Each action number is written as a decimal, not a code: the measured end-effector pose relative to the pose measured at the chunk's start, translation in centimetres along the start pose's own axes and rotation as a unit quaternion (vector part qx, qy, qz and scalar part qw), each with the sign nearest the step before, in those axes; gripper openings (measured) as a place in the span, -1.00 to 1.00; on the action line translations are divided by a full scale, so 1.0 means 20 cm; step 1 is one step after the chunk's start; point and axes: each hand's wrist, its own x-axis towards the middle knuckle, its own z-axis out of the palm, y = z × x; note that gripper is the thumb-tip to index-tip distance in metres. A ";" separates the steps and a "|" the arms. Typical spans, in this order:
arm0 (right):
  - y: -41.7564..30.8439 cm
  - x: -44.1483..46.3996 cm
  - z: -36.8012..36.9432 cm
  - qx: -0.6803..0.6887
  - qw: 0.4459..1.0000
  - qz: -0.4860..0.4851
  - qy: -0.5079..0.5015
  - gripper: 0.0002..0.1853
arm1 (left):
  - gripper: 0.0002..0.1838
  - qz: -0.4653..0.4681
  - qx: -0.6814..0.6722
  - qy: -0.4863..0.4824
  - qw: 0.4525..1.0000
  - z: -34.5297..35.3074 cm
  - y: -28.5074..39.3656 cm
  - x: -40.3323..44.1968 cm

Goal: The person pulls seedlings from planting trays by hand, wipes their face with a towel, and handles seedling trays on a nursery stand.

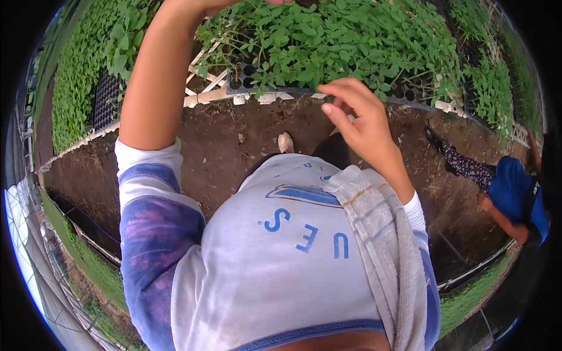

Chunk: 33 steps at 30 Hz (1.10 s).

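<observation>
My left arm reaches up over the bench, and my left hand [213, 4] is cut off by the top edge of the view, so its fingers are mostly hidden. Something dark [307, 3] shows near it at the top edge. My right hand [360, 117] hovers just in front of the tray edge, fingers curved and apart, with nothing visible between them. Leafy green seedlings [328, 44] fill the dark cell tray [240, 79] beyond it. Several empty cells show at the tray's near left corner.
White lattice [205, 79] supports the trays. More seedlings [76, 88] grow at the left. A person in a blue top [508, 187] is at the right, on the brown soil path [228, 134]. A striped towel [380, 222] hangs over my shirt.
</observation>
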 end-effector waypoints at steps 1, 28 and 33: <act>-0.01 0.01 0.14 0.012 0.997 0.018 -0.074 -0.70 | -0.94 -0.019 -0.018 0.037 0.999 -0.02 -0.07 -0.13; 0.36 0.35 0.96 -0.321 0.931 0.030 -0.169 -0.33 | -0.57 -0.140 0.352 0.158 0.912 0.33 -1.17 -0.72; 0.42 0.39 1.02 -0.354 0.918 0.029 -0.180 -0.40 | -0.47 -0.206 0.361 0.139 0.899 0.42 -1.26 -0.70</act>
